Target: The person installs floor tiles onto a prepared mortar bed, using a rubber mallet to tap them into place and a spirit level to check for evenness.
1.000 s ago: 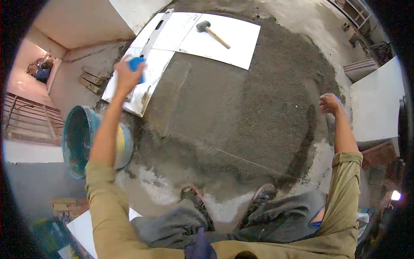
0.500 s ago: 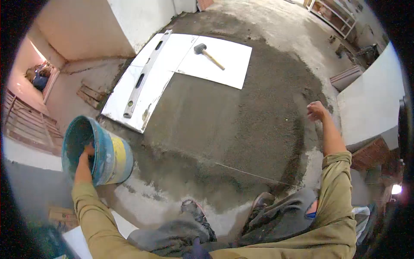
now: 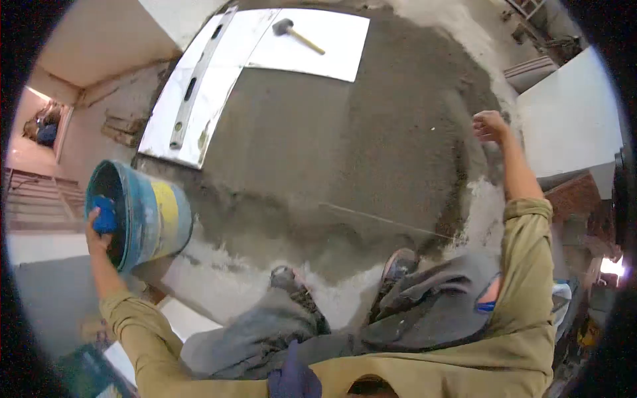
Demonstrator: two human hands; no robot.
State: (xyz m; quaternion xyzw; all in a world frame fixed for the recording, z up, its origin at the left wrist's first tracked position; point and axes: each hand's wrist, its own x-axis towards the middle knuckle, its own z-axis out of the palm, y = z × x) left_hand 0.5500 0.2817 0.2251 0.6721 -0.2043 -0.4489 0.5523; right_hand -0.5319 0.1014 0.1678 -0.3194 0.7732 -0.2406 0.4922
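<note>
where the left hand (image 3: pixel 97 237) grips, blue sponge (image 3: pixel 104 213) lies.

Beige wall (image 3: pixel 106 43) is rising upper left; white panel (image 3: pixel 564 106) is showing right; pale concrete floor (image 3: pixel 222 288) is spreading below centre; light (image 3: pixel 611 266) is glowing lower right.

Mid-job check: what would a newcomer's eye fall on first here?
Likely the white tiles at upper left, bright against grey mortar, with a mallet and a spirit level lying on them. Next, the vivid blue sponge-like block in the left hand, at the mouth of the bucket.
</note>
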